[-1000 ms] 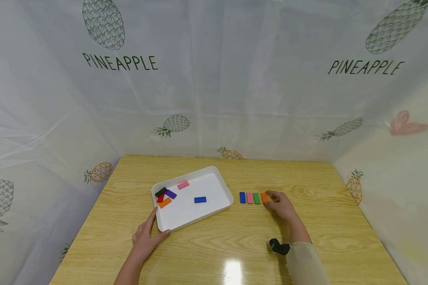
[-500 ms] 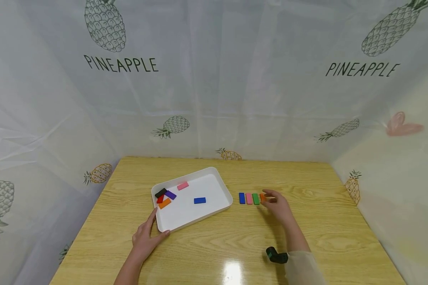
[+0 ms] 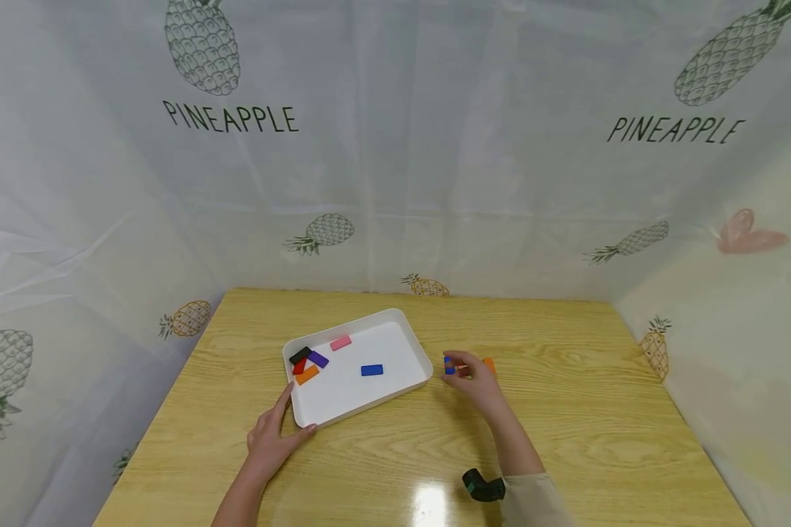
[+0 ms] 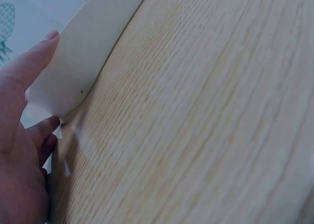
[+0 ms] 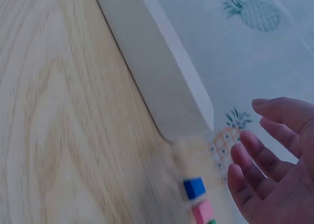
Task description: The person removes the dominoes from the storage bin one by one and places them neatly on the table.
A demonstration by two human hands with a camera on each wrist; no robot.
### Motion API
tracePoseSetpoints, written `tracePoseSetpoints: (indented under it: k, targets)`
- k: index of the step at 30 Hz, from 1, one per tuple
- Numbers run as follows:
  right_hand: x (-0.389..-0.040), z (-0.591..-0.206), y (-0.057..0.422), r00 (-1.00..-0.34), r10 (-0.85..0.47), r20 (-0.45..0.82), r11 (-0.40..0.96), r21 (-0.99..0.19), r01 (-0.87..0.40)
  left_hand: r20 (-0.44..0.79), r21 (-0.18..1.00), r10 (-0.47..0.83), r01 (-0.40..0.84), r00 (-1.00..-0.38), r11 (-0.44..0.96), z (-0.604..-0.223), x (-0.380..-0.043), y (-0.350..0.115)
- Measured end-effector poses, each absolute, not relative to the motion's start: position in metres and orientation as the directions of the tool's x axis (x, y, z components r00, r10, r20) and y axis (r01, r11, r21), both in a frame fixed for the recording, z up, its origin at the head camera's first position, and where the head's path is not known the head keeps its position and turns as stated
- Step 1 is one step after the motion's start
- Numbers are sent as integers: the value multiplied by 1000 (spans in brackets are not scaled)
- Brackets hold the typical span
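Touching the tray (image 3: 343,399) at its seven-o'clock corner with spread fingers of the left hand (image 3: 269,439). At three o'clock from the tray, hovering with parted, loosely bent fingers of the right hand (image 3: 480,384) over a desk (image 3: 547,337) row from blue block (image 5: 194,188) at nine o'clock to orange block (image 3: 491,364) at three.

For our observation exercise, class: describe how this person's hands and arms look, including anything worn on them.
The left hand is gloveless, its visible forearm uncovered. The right hand is also gloveless; a plain, light beige sleeve covers part of that forearm. Beside its cuff shows a bent black piece with a small greenish mark. I see no cables.
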State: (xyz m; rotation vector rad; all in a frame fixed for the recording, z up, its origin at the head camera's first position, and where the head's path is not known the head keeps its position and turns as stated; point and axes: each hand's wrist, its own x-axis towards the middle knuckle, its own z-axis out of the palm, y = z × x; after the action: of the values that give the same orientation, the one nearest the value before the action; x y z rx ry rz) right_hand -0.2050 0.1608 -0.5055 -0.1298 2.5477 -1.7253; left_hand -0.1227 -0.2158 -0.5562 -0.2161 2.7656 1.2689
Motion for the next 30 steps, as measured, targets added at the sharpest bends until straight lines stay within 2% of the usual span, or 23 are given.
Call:
tracePoseSetpoints:
  k: [9,30]
  targets:
    - [-211,-502,121,-987,-162,-1,290,-956,-46,-125,735,-96,-157,-988,659,-558,-124,-214]
    - [-223,-511,29,-915,-404,-1,311,-941,-137,-136,739,-113,-177,-984,650,-559,-123,-216]
